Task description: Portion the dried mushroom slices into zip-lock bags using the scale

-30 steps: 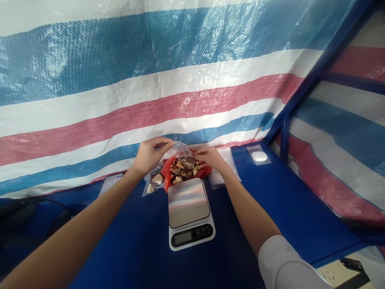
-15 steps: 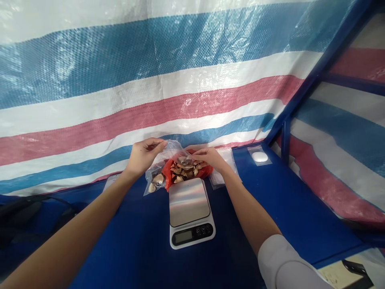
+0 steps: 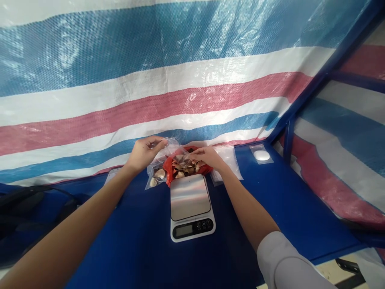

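My left hand (image 3: 147, 150) pinches the rim of a clear plastic bag (image 3: 171, 147), which spreads to the right over an open red plastic bag (image 3: 169, 171). Brown and cream curved pieces (image 3: 188, 170) fill the red bag; their exact kind is unclear. My right hand (image 3: 207, 156) reaches over the right side of these pieces, fingers drawn together at the clear bag's edge. What lies between its fingertips is too small to make out. Just in front stands a white digital kitchen scale (image 3: 191, 198) with a bare metal plate and a dark display.
Left of the red bag lies a clear bag with a few pale pieces (image 3: 158, 176). Flat clear bags (image 3: 230, 162) lie beyond my right wrist. Farther right sits a white oval object in a clear sleeve (image 3: 261, 155). A striped tarp (image 3: 180, 96) hangs behind the blue table (image 3: 144, 241).
The view has tipped slightly, so the scale and bags sit a little higher. Both hands keep nearly the same place over the red bag, the left still on the clear bag.
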Available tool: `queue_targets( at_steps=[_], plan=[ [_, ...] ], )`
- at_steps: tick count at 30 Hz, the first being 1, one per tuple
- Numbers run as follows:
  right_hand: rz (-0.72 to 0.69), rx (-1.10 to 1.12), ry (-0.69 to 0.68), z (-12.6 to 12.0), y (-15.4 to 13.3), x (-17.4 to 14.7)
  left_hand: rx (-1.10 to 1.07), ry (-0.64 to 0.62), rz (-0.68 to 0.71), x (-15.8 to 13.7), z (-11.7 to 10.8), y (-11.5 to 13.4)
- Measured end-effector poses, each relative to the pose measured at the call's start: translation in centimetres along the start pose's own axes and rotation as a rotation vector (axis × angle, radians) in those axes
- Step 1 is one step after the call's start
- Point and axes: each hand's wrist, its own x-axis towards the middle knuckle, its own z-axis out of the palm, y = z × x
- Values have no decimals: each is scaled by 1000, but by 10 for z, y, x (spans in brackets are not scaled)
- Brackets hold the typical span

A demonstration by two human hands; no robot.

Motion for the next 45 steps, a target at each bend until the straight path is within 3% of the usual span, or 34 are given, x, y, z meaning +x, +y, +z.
queue_targets(
  at_steps=[6,13,16,21,27,35,45],
  plan=[
    [-17,22,29,6,0,0,-45,59,-8,-1,-8,-3],
    [-21,6,45,9,8,5,-27,-57,-16,-5,-15,-4],
    [-22,22,46,13,8,4,-43,8,-33,-6,-13,-7],
    [-17,55,43,22,5,1,-44,-31,-25,-9,-7,-9],
    [-8,66,129,12,9,4,-130,51,-87,-8,-11,-16],
    [13,76,98,17,6,0,-166,-23,-80,-10,-10,-16],
    [27,198,140,28,6,0,-227,-11,-23,-6,-7,-7]
  ],
)
